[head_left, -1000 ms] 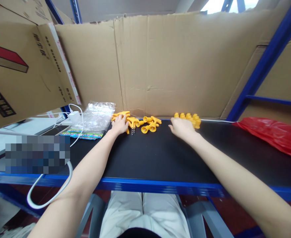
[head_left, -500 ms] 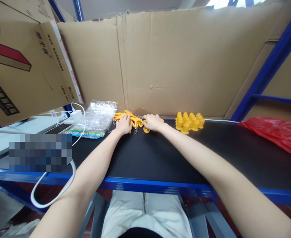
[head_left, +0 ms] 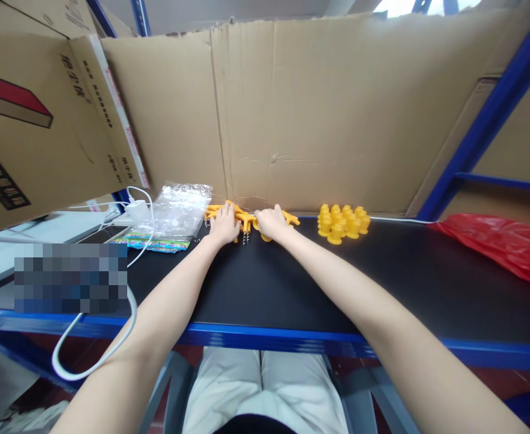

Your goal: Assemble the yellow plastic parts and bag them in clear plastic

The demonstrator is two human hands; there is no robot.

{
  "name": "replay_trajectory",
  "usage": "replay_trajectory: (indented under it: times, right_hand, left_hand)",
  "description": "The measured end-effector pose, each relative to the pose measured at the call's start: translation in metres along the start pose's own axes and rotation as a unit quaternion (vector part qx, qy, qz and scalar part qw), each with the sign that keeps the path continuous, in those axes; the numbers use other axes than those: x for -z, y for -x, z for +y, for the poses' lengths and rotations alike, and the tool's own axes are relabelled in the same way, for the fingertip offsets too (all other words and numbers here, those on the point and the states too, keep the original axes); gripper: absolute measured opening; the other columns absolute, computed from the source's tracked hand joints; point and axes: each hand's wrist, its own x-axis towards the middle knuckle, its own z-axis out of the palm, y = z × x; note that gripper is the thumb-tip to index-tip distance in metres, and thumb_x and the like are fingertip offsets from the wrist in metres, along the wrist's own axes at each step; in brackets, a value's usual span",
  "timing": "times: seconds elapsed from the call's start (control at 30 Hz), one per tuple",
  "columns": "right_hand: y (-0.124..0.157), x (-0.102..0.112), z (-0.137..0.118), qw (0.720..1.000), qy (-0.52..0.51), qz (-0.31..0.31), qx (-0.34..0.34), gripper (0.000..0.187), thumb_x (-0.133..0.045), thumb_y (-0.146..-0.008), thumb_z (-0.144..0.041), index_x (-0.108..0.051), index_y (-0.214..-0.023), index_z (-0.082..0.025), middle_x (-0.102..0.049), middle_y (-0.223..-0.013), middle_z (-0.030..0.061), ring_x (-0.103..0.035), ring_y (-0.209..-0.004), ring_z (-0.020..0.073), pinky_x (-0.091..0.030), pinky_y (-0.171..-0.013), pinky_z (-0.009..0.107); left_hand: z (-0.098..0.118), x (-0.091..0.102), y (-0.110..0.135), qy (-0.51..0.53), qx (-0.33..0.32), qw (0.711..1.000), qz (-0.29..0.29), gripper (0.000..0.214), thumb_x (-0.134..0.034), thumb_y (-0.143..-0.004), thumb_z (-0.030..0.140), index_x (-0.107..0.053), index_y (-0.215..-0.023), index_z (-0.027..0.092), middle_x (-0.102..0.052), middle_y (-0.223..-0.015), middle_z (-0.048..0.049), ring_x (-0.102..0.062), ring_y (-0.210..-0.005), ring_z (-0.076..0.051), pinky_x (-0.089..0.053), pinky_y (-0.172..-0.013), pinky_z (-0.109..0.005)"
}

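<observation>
Firstly, a tall cardboard panel (head_left: pixel 337 114), upright along the back edge of the work surface. Black tabletop (head_left: pixel 283 295), blue-edged, running the full width in front of it. Printed carton (head_left: pixel 30 108), at upper left. Red plastic bag (head_left: pixel 500 247), crumpled, at far right. Clear plastic bag (head_left: pixel 179 208), with a coloured strip at its near edge, lying just left of the hands. White charger (head_left: pixel 137 211), with cables, beyond that bag's left side.

Left hand (head_left: pixel 224 226), one: palm down on the yellow handled pieces (head_left: pixel 247 222), fingers extended and slightly spread; whether it grips any cannot be told. Right hand (head_left: pixel 271 223), one: just beside the left, fingers curled downward at the right part of the same heap; its hold is hidden by its own back. Yellow upright pieces (head_left: pixel 342 224), a close-packed group with flanged bases down, standing right of both hands, well apart from the left and nearer the right.

Heap position: against the back of the tabletop, under and between the hands. One bar (head_left: pixel 291 218) shows beyond the right hand, its long axis slanting rightward and toward the person. Smallest, metal spirals (head_left: pixel 246 237): in the gap between the hands, axes pointing toward the person, nearer the left hand.
</observation>
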Motion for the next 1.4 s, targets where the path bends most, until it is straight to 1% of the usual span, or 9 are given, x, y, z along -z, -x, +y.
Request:
replay_trajectory:
  times: [0.13,0.3,0.47,0.6,0.8,0.93,1.03,1.2,1.4]
  right_hand:
    - [0.007,0.013,0.007,0.998,0.015,0.053,-0.001,0.025,-0.041,-0.085,-0.012,-0.058,-0.102,-0.011,-0.069,-0.094,0.0148,-0.063,-0.090,0.0253,-0.031,-0.083,0.038]
    - [0.023,0.035,0.023,0.995,-0.016,0.098,-0.011,0.025,-0.038,-0.087,-0.012,-0.056,-0.104,-0.015,-0.069,-0.098,0.0113,-0.062,-0.090,0.0227,-0.031,-0.080,0.034]
    - [0.048,0.049,0.036,0.974,-0.137,0.178,0.030,0.023,-0.038,-0.089,-0.015,-0.058,-0.099,-0.016,-0.069,-0.098,0.0083,-0.061,-0.093,0.0211,-0.033,-0.084,0.034]
    - [0.061,0.043,0.047,0.931,-0.290,0.214,0.061,0.017,-0.043,-0.087,-0.018,-0.058,-0.096,-0.017,-0.068,-0.092,0.0060,-0.062,-0.084,0.0172,-0.040,-0.080,0.032]
    - [0.065,0.022,0.058,0.837,-0.519,0.168,-0.038,0.012,-0.054,-0.081,-0.029,-0.054,-0.086,-0.018,-0.064,-0.082,0.0032,-0.058,-0.060,0.0117,-0.048,-0.060,0.028]
    - [0.062,0.016,0.057,0.778,-0.603,0.162,-0.070,0.021,-0.063,-0.076,-0.035,-0.052,-0.082,-0.019,-0.060,-0.068,-0.0012,-0.056,-0.052,0.0101,-0.049,-0.060,0.028]
    - [0.061,0.016,0.055,0.744,-0.644,0.155,-0.084,0.026,-0.067,-0.074,-0.037,-0.052,-0.083,-0.018,-0.059,-0.061,-0.0030,-0.058,-0.052,0.0107,-0.049,-0.061,0.027]
    - [0.063,0.016,0.056,0.735,-0.665,0.099,-0.084,0.022,-0.064,-0.078,-0.035,-0.052,-0.084,-0.017,-0.063,-0.066,-0.0018,-0.060,-0.053,0.0098,-0.049,-0.063,0.025]
    - [0.067,0.021,0.054,0.742,-0.664,0.019,-0.091,0.036,-0.038,-0.092,-0.048,-0.053,-0.083,-0.016,-0.066,-0.070,0.0047,-0.059,-0.051,0.0097,-0.050,-0.058,0.023]
  left_hand:
    - [0.004,0.004,0.001,0.018,-0.081,0.995,0.053,0.058,-0.040,-0.086,0.031,-0.028,-0.141,0.016,-0.027,-0.148,-0.0138,-0.029,-0.133,-0.029,-0.031,-0.104,-0.050]
    - [0.012,0.010,0.005,0.029,-0.187,0.980,0.059,0.055,-0.041,-0.088,0.032,-0.030,-0.141,0.022,-0.033,-0.143,-0.0127,-0.035,-0.128,-0.027,-0.033,-0.102,-0.046]
    - [0.019,0.016,0.009,0.055,-0.232,0.968,0.075,0.056,-0.043,-0.089,0.040,-0.028,-0.142,0.028,-0.047,-0.127,-0.0102,-0.050,-0.113,-0.023,-0.041,-0.093,-0.038]
    - [0.022,0.020,0.009,0.055,-0.217,0.967,0.121,0.050,-0.044,-0.090,0.039,-0.038,-0.137,0.025,-0.048,-0.124,-0.0102,-0.053,-0.107,-0.021,-0.045,-0.087,-0.034]
    - [0.025,0.026,0.011,0.044,-0.168,0.969,0.178,0.044,-0.042,-0.091,0.040,-0.045,-0.131,0.024,-0.037,-0.140,-0.0125,-0.056,-0.106,-0.020,-0.047,-0.086,-0.033]
    - [0.027,0.027,0.013,0.036,-0.172,0.978,0.110,0.051,-0.043,-0.089,0.049,-0.041,-0.135,0.026,-0.061,-0.114,-0.0087,-0.062,-0.096,-0.021,-0.048,-0.080,-0.032]
    - [0.030,0.027,0.015,0.033,-0.169,0.981,0.088,0.055,-0.047,-0.086,0.050,-0.039,-0.136,0.027,-0.065,-0.108,-0.0067,-0.063,-0.094,-0.022,-0.047,-0.076,-0.030]
    - [0.033,0.030,0.015,0.017,-0.114,0.986,0.119,0.041,-0.040,-0.091,0.036,-0.045,-0.131,0.028,-0.062,-0.109,-0.0066,-0.062,-0.092,-0.020,-0.046,-0.074,-0.028]
    - [0.033,0.034,0.016,-0.011,-0.108,0.988,0.108,0.040,-0.037,-0.091,0.034,-0.045,-0.130,0.028,-0.057,-0.109,-0.0076,-0.061,-0.089,-0.021,-0.046,-0.072,-0.030]
